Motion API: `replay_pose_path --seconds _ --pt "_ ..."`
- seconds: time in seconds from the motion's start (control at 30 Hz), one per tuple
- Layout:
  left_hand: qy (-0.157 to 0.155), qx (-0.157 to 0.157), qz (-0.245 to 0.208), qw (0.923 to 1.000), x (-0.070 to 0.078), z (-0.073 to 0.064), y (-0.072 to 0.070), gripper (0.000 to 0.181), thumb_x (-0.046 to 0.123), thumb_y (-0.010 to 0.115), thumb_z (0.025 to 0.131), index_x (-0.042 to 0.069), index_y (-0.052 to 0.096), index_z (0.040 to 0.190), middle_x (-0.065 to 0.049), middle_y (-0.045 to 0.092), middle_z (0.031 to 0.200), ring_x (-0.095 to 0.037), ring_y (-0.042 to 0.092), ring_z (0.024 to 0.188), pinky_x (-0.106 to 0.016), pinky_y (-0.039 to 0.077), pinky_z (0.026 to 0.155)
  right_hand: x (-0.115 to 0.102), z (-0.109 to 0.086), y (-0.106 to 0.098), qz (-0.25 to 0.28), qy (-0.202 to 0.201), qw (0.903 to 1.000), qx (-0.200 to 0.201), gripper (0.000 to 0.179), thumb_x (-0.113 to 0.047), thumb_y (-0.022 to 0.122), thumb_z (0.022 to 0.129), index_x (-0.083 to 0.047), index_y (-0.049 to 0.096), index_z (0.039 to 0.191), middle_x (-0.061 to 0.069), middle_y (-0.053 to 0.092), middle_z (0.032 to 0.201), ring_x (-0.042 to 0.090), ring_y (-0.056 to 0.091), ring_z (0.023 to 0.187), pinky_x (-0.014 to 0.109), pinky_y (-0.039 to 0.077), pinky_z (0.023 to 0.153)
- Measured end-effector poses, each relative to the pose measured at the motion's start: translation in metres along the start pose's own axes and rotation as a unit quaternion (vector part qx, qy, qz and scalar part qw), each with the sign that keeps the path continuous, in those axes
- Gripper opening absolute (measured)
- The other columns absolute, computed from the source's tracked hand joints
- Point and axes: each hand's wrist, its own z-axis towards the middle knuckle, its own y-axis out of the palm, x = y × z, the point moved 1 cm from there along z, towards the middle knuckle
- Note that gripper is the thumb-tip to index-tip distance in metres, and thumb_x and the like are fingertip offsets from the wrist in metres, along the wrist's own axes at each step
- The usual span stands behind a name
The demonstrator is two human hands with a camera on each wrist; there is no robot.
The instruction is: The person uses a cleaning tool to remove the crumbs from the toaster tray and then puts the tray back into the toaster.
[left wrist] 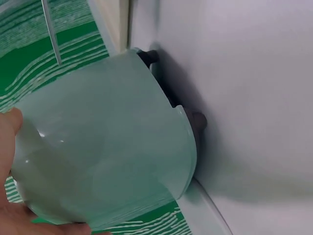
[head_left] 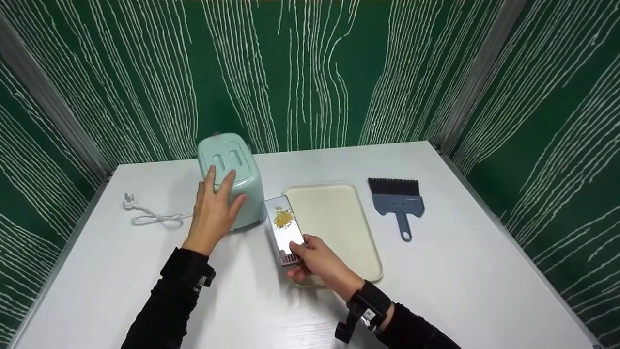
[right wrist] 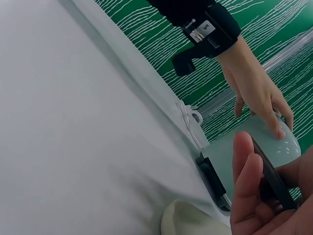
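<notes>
A mint-green toaster (head_left: 249,201) stands at the back left of the white table. My left hand (head_left: 211,213) rests over its near end, fingers spread on the top by the two slots and thumb toward the right side. In the left wrist view, that thumb and the other fingers lie against the toaster body (left wrist: 107,137). My right hand (head_left: 319,259) grips the slotted near end of a flat, shiny metal crumb tray (head_left: 280,232), thumb on top and fingers below. A small heap of yellow crumbs (head_left: 283,219) lies on it. It is over the left edge of the cream serving tray (head_left: 334,213).
Right of the serving tray lies a blue-grey hand brush (head_left: 398,206) with dark bristles. The toaster's white cord and plug (head_left: 145,208) lie coiled to its left. Green walls with white streaks (head_left: 310,72) rise behind the table.
</notes>
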Motion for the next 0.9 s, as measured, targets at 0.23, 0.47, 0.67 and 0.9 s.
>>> replay_pose_path --seconds 0.23,0.47,0.67,0.9 --pt "-0.001 0.019 0.025 0.9995 0.017 0.0 0.002 0.061 0.043 0.066 0.106 0.018 0.05 0.16 -0.029 0.026 0.173 -0.063 0.019 0.159 -0.085 0.024 0.12 -0.002 0.005 -0.008 -0.008 -0.017 0.9997 0.013 0.038 -0.019 0.051 0.114 0.008 0.049 0.14 0.013 0.073 0.096 0.01 0.071 0.064 0.021 0.057 0.057" --pt "0.066 0.075 0.031 0.9945 0.042 -0.007 0.007 0.051 0.038 0.069 0.105 0.012 0.063 0.148 -0.029 0.048 0.156 -0.05 0.045 0.148 -0.067 0.038 0.124 -0.006 0.009 -0.014 -0.011 -0.034 0.9992 0.019 0.037 -0.02 0.05 0.114 0.007 0.05 0.14 0.009 0.073 0.093 0.009 0.072 0.066 0.022 0.058 0.061" --pt "0.079 0.07 -0.011 0.9944 0.058 -0.015 0.018 0.049 0.04 0.069 0.105 0.01 0.066 0.144 -0.023 0.058 0.136 -0.042 0.058 0.127 -0.055 0.052 0.109 -0.013 0.01 -0.022 -0.028 -0.042 0.9977 0.045 0.036 -0.023 0.051 0.114 0.005 0.053 0.138 0.009 0.075 0.095 0.01 0.072 0.068 0.024 0.056 0.063" --pt "0.033 0.004 -0.13 0.9909 0.072 -0.019 0.027 0.054 0.038 0.066 0.107 0.008 0.057 0.151 -0.011 0.066 0.098 -0.024 0.063 0.086 -0.041 0.056 0.08 -0.02 0.014 -0.029 -0.046 -0.055 0.9934 0.09 0.027 -0.022 0.052 0.114 0.002 0.059 0.124 0.002 0.065 0.086 0.009 0.061 0.067 0.022 0.05 0.061"
